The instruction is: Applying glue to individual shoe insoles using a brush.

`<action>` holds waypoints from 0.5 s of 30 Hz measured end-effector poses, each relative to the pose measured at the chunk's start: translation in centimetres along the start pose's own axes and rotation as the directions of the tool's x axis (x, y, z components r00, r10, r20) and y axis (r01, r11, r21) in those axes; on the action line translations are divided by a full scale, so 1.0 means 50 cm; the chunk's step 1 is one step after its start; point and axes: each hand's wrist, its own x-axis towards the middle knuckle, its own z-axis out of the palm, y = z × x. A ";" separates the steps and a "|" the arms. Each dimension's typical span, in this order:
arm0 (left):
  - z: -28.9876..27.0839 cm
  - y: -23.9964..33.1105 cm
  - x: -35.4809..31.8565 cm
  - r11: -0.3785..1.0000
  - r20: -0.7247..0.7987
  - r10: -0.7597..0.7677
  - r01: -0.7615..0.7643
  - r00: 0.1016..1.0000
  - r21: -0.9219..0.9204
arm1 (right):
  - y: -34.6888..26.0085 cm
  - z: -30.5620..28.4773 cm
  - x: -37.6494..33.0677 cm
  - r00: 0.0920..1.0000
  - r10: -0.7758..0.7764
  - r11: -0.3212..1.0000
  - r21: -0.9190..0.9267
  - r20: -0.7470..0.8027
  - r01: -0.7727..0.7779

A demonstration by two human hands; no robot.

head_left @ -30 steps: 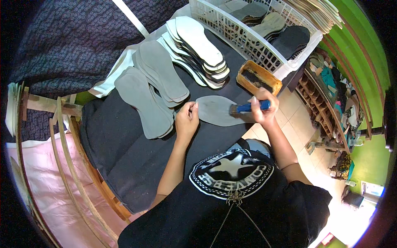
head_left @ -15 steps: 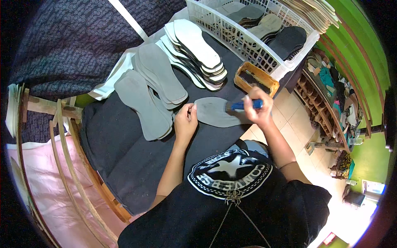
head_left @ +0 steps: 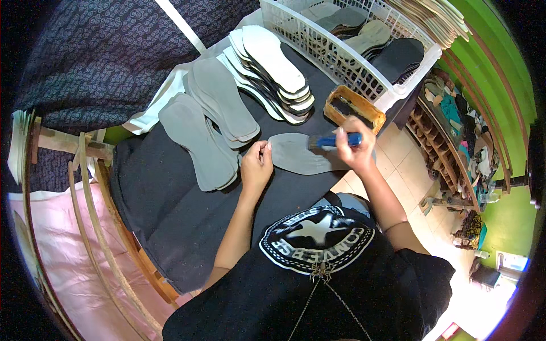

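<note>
A grey insole (head_left: 301,161) lies on the dark cloth in front of me, its left end pinched by my left hand (head_left: 259,163). My right hand (head_left: 357,149) grips the blue handle of a brush (head_left: 333,141), whose bristles touch the insole's upper face. The insole's right end is partly hidden under that hand. Just beyond the brush stands a yellowish, stained rectangular container (head_left: 339,117) with something dark inside.
Grey insoles (head_left: 196,136) lie in overlapping stacks to the left, with white-topped ones (head_left: 270,59) behind. A white plastic basket (head_left: 392,94) with more insoles stands at the back right. Dark cloth (head_left: 165,216) covers the table; tiled floor (head_left: 392,153) shows on the right.
The brush has shifted slightly left and its handle has tilted a little on the insole. My left hand keeps its hold on the insole's end.
</note>
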 end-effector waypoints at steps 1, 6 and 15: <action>-0.002 0.001 0.000 1.000 -0.002 -0.001 0.001 1.000 -0.001 | 0.000 -0.007 0.003 1.000 -0.002 0.998 -0.056 -0.023 0.000; 0.006 0.001 0.005 1.000 -0.005 0.001 -0.001 1.000 -0.004 | -0.004 0.000 0.016 0.998 0.030 0.999 -0.043 -0.049 -0.032; 0.002 0.003 0.005 1.000 0.017 -0.002 0.002 1.000 0.010 | 0.002 -0.005 -0.003 0.991 0.135 0.989 -0.054 -0.001 -0.134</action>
